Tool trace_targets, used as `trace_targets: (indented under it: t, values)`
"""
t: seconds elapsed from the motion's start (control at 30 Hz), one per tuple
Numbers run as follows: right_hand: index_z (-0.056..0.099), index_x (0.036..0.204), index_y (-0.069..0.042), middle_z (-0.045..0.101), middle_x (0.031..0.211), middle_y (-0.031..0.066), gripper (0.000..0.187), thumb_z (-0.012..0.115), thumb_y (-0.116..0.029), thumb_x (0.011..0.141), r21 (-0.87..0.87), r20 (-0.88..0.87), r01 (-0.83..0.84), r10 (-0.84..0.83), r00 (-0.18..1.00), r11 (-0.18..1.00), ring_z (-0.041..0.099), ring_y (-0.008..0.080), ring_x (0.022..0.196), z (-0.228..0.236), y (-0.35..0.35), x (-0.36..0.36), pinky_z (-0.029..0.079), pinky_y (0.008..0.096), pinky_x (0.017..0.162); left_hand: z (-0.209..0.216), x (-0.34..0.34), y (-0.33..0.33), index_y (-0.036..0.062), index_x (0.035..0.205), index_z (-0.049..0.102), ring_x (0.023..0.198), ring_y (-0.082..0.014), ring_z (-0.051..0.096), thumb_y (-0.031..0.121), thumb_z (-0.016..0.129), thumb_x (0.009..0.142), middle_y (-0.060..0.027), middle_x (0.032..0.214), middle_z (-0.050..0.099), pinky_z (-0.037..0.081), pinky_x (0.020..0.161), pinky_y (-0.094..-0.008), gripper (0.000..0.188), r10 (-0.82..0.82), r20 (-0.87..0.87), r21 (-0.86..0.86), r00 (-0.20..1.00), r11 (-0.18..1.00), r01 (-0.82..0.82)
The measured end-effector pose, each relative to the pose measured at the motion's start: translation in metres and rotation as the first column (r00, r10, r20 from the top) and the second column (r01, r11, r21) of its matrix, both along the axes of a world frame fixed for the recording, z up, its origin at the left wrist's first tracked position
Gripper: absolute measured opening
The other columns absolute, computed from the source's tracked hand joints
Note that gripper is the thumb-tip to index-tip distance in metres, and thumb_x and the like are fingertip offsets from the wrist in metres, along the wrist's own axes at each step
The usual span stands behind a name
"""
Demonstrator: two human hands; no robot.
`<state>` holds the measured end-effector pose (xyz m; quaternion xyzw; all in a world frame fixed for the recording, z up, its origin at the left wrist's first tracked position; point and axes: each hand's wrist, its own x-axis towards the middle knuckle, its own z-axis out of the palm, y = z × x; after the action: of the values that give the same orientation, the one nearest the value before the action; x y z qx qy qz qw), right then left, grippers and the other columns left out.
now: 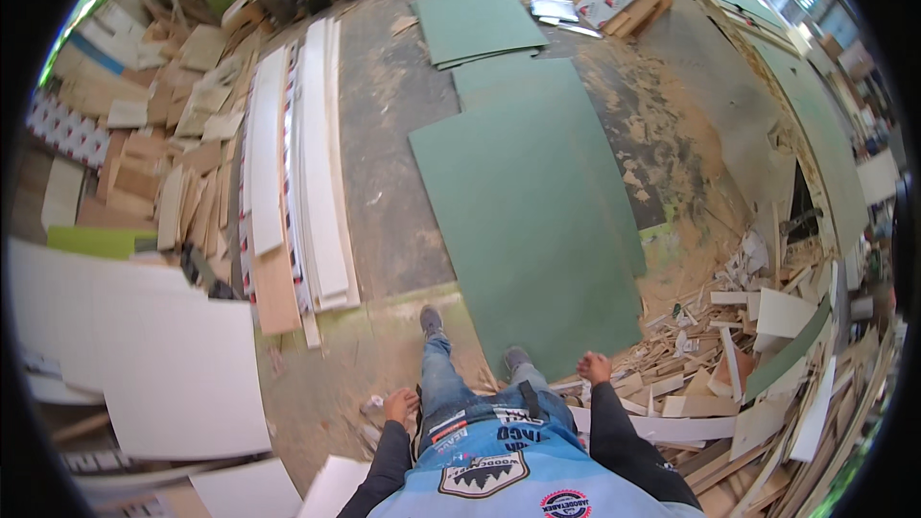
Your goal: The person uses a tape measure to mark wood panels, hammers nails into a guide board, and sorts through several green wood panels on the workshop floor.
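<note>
My left hand [400,405] hangs beside my left hip, its fingers loosely bent and nothing in them. Out by my right side, my right hand [594,367] is raised a little, fingers half curled and apart, also without anything in it. Neither hand touches a board. In front of me a large green panel [532,201] lies flat on the floor, and my right shoe [517,359] is at its near end. My left shoe [432,320] is on the bare floor just left of it. Farther off, smaller green panels [477,21] lie at the large one's far end.
Long white boards [318,163] lie stacked to the left, beside a heap of wood offcuts [182,134]. Wide white sheets [182,374] are at the near left. Scrap strips [686,393] pile up at the right. A brown carton [622,0] stands at the back.
</note>
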<state>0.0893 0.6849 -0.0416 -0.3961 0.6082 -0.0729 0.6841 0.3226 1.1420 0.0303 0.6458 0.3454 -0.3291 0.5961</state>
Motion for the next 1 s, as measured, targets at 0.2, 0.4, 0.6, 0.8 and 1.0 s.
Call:
trace_targets:
  t: [0.2,0.4,0.6,0.8,1.0]
  values:
    - [0.047,0.071,-0.007,0.052,0.062,0.0090,0.013,0.054,-0.012,0.081,0.322,-0.092,0.573,-0.578,0.811,0.753,0.051,0.0235,0.046,-0.015,0.136,0.013,0.044,0.0360,0.043,-0.052,0.181,0.028,0.0014,0.093,0.059,0.063,-0.0182,0.062,0.015,0.058,0.086,-0.0086,0.077,0.064,0.051,0.055,-0.0343,0.015,-0.316,-0.109,0.102,0.942,0.940,0.327]
    - [0.060,0.063,0.002,0.057,0.057,0.0114,0.018,0.056,-0.009,0.077,-0.039,-0.222,0.427,-0.424,0.878,0.904,0.055,0.0199,0.046,-0.010,0.259,0.073,0.045,0.0359,0.042,-0.050,0.344,-0.028,0.0004,0.101,0.056,0.068,-0.0233,0.065,0.014,0.055,0.088,-0.0121,0.084,0.063,0.053,0.057,-0.0353,0.019,-0.517,0.099,0.102,0.850,0.855,0.508]
    - [0.063,0.084,-0.002,0.068,0.073,0.0141,0.016,0.060,-0.017,0.081,0.278,-0.329,0.426,-0.331,0.884,0.861,0.066,0.0221,0.062,-0.025,0.276,0.113,0.051,0.0364,0.052,-0.076,0.376,-0.117,-0.0005,0.105,0.053,0.079,-0.0295,0.066,0.017,0.053,0.088,-0.0183,0.092,0.063,0.055,0.067,-0.0386,0.024,-0.463,0.019,-0.086,0.886,0.882,0.462]
    - [0.059,0.083,0.000,0.065,0.069,0.0155,0.013,0.058,-0.012,0.082,0.206,-0.382,0.611,-0.512,0.769,0.764,0.065,0.0255,0.055,-0.137,0.296,0.082,0.048,0.0355,0.043,-0.205,0.334,-0.182,-0.0047,0.122,0.047,0.096,-0.0359,0.062,0.020,0.053,0.090,-0.0241,0.109,0.058,0.055,0.081,-0.0430,0.041,-0.627,-0.119,-0.217,0.770,0.773,0.596]
    - [0.058,0.075,0.001,0.059,0.066,0.0142,0.010,0.058,-0.007,0.080,0.110,-0.419,0.613,-0.523,0.742,0.782,0.059,0.0224,0.051,-0.317,0.312,0.045,0.043,0.0343,0.038,-0.396,0.287,-0.231,-0.0031,0.141,0.026,0.124,-0.0409,0.043,0.024,0.054,0.091,-0.0290,0.137,0.036,0.041,0.100,-0.0503,0.064,-0.572,-0.348,-0.145,0.743,0.816,0.559]
